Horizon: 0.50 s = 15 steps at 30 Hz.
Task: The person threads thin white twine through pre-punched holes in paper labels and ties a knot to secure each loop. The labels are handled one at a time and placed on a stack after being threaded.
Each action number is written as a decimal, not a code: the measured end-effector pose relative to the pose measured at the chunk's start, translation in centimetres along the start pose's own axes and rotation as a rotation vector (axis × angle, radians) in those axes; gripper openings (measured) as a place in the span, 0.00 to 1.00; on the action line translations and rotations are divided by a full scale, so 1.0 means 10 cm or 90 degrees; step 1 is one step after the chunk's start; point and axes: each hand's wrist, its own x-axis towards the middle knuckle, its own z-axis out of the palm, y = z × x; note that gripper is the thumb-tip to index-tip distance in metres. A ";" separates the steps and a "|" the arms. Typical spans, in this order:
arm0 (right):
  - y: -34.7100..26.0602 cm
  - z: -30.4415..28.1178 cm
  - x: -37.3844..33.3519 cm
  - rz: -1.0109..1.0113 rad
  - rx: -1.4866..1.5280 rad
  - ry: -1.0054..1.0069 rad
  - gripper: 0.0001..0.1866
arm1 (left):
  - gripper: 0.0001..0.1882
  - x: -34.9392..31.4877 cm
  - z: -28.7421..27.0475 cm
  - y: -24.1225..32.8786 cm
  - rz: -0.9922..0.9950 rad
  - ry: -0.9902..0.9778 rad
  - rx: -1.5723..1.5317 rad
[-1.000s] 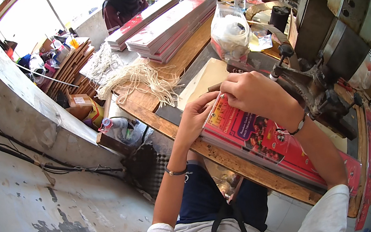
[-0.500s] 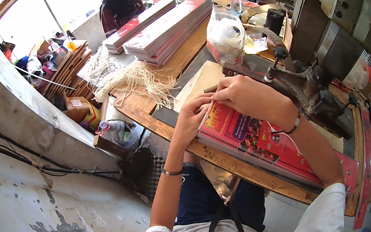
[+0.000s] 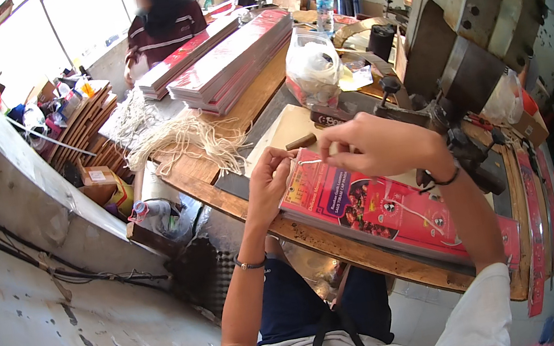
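Observation:
A stack of red printed sheets [image 3: 360, 192] lies along the table's near edge, in front of me. At its far left corner my left hand [image 3: 269, 183] is closed, thumb and fingertips pinching a thin white string [image 3: 309, 161]. The short visible stretch of string lies over the corner toward my right hand [image 3: 384, 143]. That hand is bent over the stack with its fingers curled in on the string; their tips are partly hidden. Another length of white cord [image 3: 410, 210] lies loose across the top sheet, under my right forearm.
Loose cream strings [image 3: 189, 143] lie on the table [image 3: 207, 166] at the left, before stacks of long red-topped sheets [image 3: 230, 61]. A clear bag [image 3: 313, 69] and water bottle [image 3: 325, 9] stand beyond. Heavy metal machinery [image 3: 471, 70] is at right. Two people are at the back.
My hands were together at the sheets' corner; now the right has drawn away to the right, baring the corner and string. A second person has come into view at the back.

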 end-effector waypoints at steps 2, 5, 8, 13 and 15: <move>0.00 -0.07 -0.13 -0.023 -0.063 -0.032 0.10 | 0.06 0.02 0.02 -0.02 0.014 0.032 -0.007; -0.02 -0.14 -0.38 -0.008 -0.078 -0.044 0.10 | 0.07 0.03 -0.05 -0.08 0.020 0.078 -0.074; -0.13 -0.15 -0.65 0.040 -0.020 0.000 0.08 | 0.08 0.02 -0.03 -0.04 0.036 0.133 -0.155; -0.21 -0.15 -0.91 0.067 0.114 0.016 0.07 | 0.07 0.04 -0.13 -0.09 0.029 0.237 -0.249; -0.46 -0.27 -1.05 0.124 0.179 0.033 0.07 | 0.07 0.04 -0.16 -0.05 0.011 0.262 -0.306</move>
